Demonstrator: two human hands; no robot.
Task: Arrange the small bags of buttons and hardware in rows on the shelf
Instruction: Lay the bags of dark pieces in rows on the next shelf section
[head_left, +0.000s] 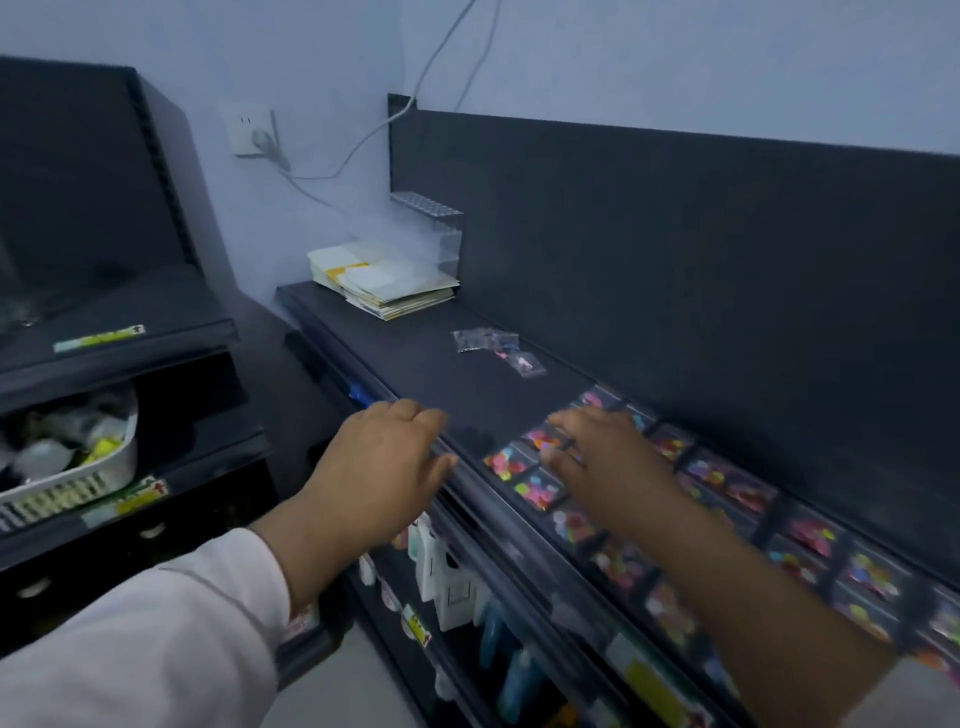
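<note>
The scene is dimly lit and cast in a bluish tone. Motion blur is seen on the lower shelves (519, 597), and straight edges are bowed toward the corners.

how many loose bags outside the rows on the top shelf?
3 that I can make out, on the bare shelf: left loose bag and middle loose bag overlapping, right loose bag just nearer the rows. Overlap may hide more.

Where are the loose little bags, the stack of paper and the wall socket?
loose little bags (474, 340), head view, on the clear plastic of the leftmost bag.
stack of paper (358, 273), head view, on its top sheet.
wall socket (243, 123), head view, on its white faceplate.
</note>
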